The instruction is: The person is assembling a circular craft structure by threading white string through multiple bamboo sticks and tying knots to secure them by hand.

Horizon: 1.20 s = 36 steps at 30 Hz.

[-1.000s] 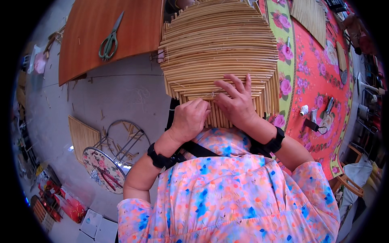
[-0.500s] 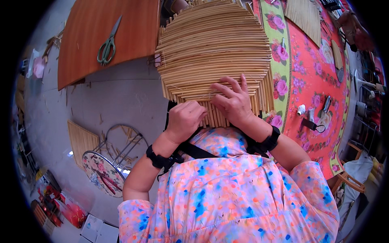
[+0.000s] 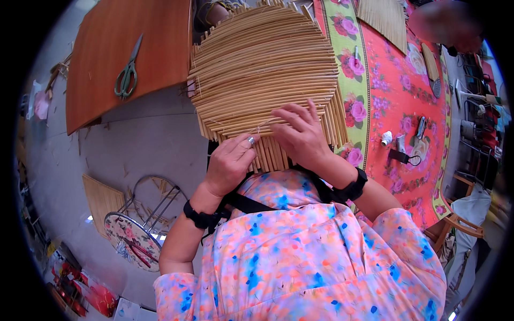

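A panel of straw-coloured reed sticks point(image 3: 262, 69) rests before me, its near end against my lap. Most sticks lie crosswise; shorter ones stand lengthwise along the near edge and slant at the near corners. My left hand point(image 3: 231, 163), a ring on one finger, pinches a thin pale thread point(image 3: 261, 128) at the near left part of the panel. The thread runs across to my right hand point(image 3: 302, 136), whose thumb and forefinger close on it low down, the thumb mostly hidden. Its other fingers fan out above the sticks.
Green-handled scissors point(image 3: 127, 77) lie on a brown wooden board point(image 3: 155, 48) at left. A floral-covered table point(image 3: 391, 117) at right bears a black-tagged item point(image 3: 399, 156) and another reed panel point(image 3: 383, 21). A folding stool point(image 3: 134, 235) lies tipped on the floor by a reed piece point(image 3: 104, 200).
My left hand has turned, showing its ring, and drawn slightly back from the sticks. The thread now shows between both hands. The whole view has shifted, and the panel sits a little further left.
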Tool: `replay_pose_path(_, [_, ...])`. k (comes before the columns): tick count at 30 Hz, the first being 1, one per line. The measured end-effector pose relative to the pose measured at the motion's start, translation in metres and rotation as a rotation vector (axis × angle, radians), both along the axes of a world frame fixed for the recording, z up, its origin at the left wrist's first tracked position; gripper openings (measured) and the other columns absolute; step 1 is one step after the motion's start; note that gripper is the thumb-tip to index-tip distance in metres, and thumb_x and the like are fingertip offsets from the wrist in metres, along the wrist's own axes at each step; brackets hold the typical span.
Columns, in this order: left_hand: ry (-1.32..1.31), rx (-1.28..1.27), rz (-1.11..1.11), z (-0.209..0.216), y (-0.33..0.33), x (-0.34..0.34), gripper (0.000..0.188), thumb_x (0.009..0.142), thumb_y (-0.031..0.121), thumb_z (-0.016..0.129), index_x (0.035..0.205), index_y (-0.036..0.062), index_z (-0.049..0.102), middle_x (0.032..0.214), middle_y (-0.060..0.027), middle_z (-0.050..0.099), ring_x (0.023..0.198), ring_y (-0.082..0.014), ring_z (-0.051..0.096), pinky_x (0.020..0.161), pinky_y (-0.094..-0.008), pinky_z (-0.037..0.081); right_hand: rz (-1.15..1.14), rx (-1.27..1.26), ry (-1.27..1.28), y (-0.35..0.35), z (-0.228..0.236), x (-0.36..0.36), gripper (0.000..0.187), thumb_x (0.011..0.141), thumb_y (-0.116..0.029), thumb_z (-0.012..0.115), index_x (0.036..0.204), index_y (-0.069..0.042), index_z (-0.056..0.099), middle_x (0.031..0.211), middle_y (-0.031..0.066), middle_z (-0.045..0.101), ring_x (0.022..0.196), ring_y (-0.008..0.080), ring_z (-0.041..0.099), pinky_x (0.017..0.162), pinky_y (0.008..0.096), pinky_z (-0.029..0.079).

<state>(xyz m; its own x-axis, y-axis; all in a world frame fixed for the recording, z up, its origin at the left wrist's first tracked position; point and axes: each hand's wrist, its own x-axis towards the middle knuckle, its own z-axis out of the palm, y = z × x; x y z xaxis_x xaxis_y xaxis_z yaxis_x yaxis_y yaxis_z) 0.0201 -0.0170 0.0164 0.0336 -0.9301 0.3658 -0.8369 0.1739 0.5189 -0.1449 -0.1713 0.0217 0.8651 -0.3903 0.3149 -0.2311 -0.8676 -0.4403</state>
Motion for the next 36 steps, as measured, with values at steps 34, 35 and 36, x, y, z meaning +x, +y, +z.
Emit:
replay_pose_path(34, [-0.016,0.046,-0.304,0.007,-0.037,-0.005,0.008,0.084,0.013,0.066,0.081,0.0080,0.062,0.130,-0.0046,0.065,0.127,-0.0218,0.057,0.104,-0.0447,0.044,-0.534,0.320,0.060,-0.025,0.017,-0.065,0.082,0.081,-0.029,0.077,0.146,-0.001,0.036,0.140,0.0250,0.048,0.129,0.0401,0.048,0.107,0.0436,0.040])
replay_pose_path(35, [-0.011,0.044,-0.302,0.006,-0.037,-0.005,0.008,0.084,0.013,0.066,0.081,0.0080,0.061,0.129,-0.0044,0.065,0.126,-0.0218,0.058,0.104,-0.0442,0.044,-0.542,0.330,0.069,-0.025,0.018,-0.064,0.084,0.079,-0.031,0.079,0.146,-0.001,0.036,0.139,0.0246,0.048,0.128,0.0396,0.049,0.107,0.0431,0.041])
replay_pose_path(36, [-0.006,0.042,-0.301,0.006,-0.038,-0.005,0.008,0.084,0.013,0.066,0.080,0.0081,0.061,0.129,-0.0042,0.066,0.126,-0.0218,0.058,0.103,-0.0438,0.044,-0.549,0.339,0.077,-0.026,0.019,-0.064,0.087,0.078,-0.032,0.080,0.146,-0.001,0.036,0.138,0.0241,0.049,0.127,0.0392,0.050,0.107,0.0426,0.041])
